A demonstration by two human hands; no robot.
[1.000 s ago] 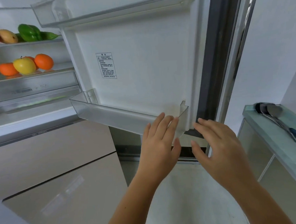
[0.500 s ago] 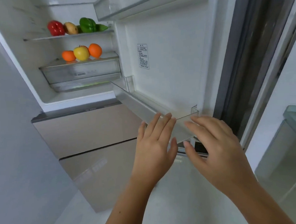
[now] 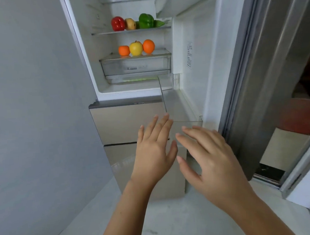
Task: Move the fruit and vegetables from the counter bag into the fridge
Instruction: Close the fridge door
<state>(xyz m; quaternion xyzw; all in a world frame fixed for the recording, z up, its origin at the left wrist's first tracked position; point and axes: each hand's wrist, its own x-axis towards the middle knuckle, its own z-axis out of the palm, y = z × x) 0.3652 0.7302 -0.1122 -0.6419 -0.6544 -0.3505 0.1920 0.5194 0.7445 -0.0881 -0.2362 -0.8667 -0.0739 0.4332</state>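
Head view, left to right. Plain grey wall (image 3: 33, 105) sits far left of both hands, matte and featureless.

Fridge (image 3: 131, 93) cavity is up and beyond the fingertips, white glossy liner. On the upper glass shelf (image 3: 131, 31): red pepper (image 3: 118, 23), a tan lumpy potato-like item (image 3: 130, 23), green pepper (image 3: 146, 20), and something green and pointed just right of it. Below that, on the clear crisper lid (image 3: 163, 52): small orange (image 3: 124, 50), yellow apple (image 3: 136, 48), larger orange (image 3: 148, 46), all three touching in a row. All skins are smooth and shiny. No bag in frame, so I judge loading is done or close.

Left hand (image 3: 152, 153): empty, palm forward, fingers straight and slightly fanned, tips in front of the beige drawer front (image 3: 125, 122). Can't tell whether they touch the clear door bin (image 3: 185, 123) edge.

Right hand (image 3: 208, 156): empty, fingers spread and slightly curled, tips just beside the bin's front wall. Contact unclear; the bin is transparent thin plastic, hard to read.

Fridge door (image 3: 201, 64) stands open, just beyond the right fingertips. Brushed metal frame (image 3: 256, 76) lies further right.

Risks, assuming the door gets pushed shut from here:
- Pushing on the bin rather than the door panel could flex or unclip the thin plastic.
- Fingers are near the closing gap, so there's a pinch risk.
- Round fruit sits loose on a smooth lid; a hard slam could roll it forward.
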